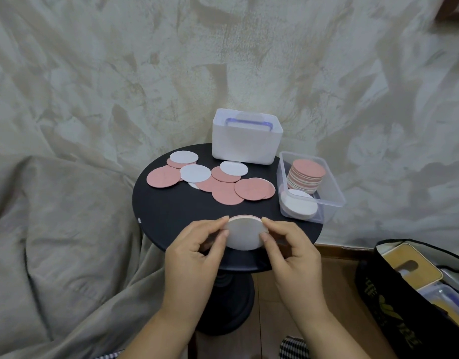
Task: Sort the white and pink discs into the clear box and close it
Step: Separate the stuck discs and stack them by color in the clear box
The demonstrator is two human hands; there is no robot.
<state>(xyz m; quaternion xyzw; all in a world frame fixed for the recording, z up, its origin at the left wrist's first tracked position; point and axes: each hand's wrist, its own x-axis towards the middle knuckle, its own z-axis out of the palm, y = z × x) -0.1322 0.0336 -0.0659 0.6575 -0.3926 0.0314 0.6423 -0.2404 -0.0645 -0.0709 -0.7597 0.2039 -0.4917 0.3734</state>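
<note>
Left hand point(197, 251) and right hand point(288, 248) pinch small stack of discs point(245, 235) by opposite edges above near rim of round black table point(156, 208). Square edges flush, then lower flat into clear box point(332, 187) at right, beside pink stack point(307, 174). Loose discs point(210, 177) remain unsorted.

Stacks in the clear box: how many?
2, both in the clear box: pink-topped stack at its far end, white-topped stack at its near end, tilted. Anything lying beneath them would be hidden.
</note>
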